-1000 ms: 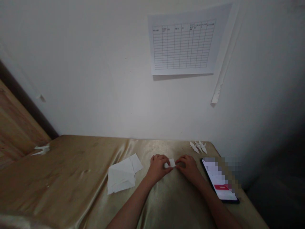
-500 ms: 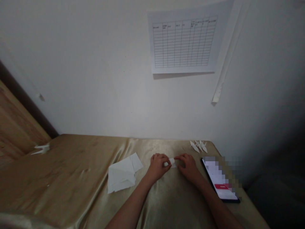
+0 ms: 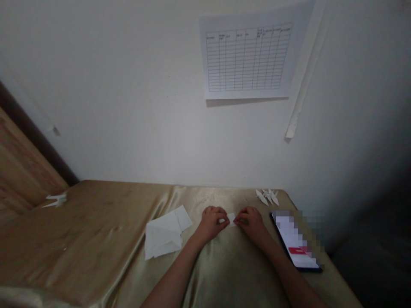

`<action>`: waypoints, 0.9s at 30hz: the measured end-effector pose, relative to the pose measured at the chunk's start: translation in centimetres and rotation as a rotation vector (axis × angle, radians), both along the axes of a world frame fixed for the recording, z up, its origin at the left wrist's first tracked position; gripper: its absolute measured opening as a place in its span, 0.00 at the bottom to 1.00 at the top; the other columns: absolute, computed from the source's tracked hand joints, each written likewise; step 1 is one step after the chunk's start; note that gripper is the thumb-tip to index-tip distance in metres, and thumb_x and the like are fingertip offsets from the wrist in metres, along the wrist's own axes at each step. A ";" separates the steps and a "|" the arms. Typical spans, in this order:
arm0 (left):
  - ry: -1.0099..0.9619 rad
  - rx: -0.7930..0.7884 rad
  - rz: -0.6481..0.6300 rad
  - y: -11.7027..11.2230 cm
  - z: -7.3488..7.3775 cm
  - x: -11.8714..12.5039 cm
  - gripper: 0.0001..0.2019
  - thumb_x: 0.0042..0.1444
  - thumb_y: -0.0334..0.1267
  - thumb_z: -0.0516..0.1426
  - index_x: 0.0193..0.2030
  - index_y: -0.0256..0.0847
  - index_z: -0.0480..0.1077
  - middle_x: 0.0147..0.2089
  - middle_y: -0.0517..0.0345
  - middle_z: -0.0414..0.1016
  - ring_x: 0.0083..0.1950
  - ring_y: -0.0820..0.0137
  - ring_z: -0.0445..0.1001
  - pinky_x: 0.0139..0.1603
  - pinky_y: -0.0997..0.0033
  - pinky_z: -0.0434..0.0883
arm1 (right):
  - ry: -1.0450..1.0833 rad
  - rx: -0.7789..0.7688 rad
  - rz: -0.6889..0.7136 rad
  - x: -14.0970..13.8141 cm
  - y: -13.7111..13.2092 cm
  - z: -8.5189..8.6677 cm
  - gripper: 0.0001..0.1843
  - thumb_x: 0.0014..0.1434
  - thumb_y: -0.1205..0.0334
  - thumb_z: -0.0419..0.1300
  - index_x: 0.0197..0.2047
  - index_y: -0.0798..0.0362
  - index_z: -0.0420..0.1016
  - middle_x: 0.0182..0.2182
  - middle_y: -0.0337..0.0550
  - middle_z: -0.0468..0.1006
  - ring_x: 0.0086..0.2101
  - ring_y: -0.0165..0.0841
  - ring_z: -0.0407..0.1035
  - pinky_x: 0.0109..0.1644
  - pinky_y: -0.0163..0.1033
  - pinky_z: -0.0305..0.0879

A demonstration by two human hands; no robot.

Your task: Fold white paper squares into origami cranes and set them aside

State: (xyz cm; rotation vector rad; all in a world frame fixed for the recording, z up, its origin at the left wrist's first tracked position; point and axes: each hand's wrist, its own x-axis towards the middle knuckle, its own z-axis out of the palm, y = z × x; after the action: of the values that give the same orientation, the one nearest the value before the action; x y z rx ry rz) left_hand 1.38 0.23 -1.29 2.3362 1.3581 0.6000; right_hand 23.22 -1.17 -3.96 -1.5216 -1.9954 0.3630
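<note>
Between my two hands lies a small white piece of paper, low over the cloth-covered table. My left hand pinches its left side between thumb and forefinger. On the opposite side, my right hand has thumb and fingertips closed on the paper's right edge. The fingers partly cover the paper, so its folds are hard to make out. Left of my left hand rests a stack of loose white paper sheets. Several small folded white paper cranes lie beyond my right hand, near the table's back corner.
A phone with a lit screen lies right of my right forearm, near the table's right edge. At the far left is another white folded paper piece. A printed table sheet hangs on the wall behind the gold tablecloth.
My right thumb and forefinger have come together on the paper's right edge; they were apart before. My left hand has barely moved and keeps its pinch.
</note>
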 end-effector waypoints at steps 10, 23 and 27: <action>0.077 0.030 0.024 -0.1 -0.2 -0.1 0.16 0.55 0.42 0.69 0.51 0.58 0.81 0.69 0.58 0.71 0.68 0.55 0.67 0.70 0.49 0.58 | -0.019 -0.057 -0.033 -0.1 -0.4 0.7 0.08 0.62 0.63 0.63 0.39 0.45 0.85 0.47 0.46 0.79 0.52 0.42 0.68 0.61 0.45 0.59; 0.118 0.004 0.054 -0.8 0.5 0.2 0.17 0.53 0.49 0.70 0.50 0.59 0.81 0.69 0.58 0.70 0.71 0.49 0.62 0.73 0.39 0.54 | -0.098 -0.080 -0.108 -0.6 0.5 0.1 0.06 0.63 0.61 0.65 0.42 0.46 0.84 0.49 0.48 0.78 0.54 0.43 0.67 0.62 0.46 0.56; 0.116 -0.001 0.053 -0.8 0.4 0.1 0.18 0.52 0.48 0.71 0.50 0.59 0.81 0.69 0.59 0.70 0.71 0.49 0.62 0.73 0.38 0.54 | -0.118 -0.073 -0.128 -0.9 0.4 0.1 0.06 0.63 0.60 0.64 0.42 0.46 0.82 0.50 0.47 0.77 0.54 0.43 0.66 0.61 0.46 0.56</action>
State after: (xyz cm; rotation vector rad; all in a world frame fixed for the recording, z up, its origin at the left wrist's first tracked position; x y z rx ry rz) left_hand 1.47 -0.53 -0.84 2.3731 1.4748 0.4851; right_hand 22.37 -0.77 -3.81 -1.7431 -1.9802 0.3025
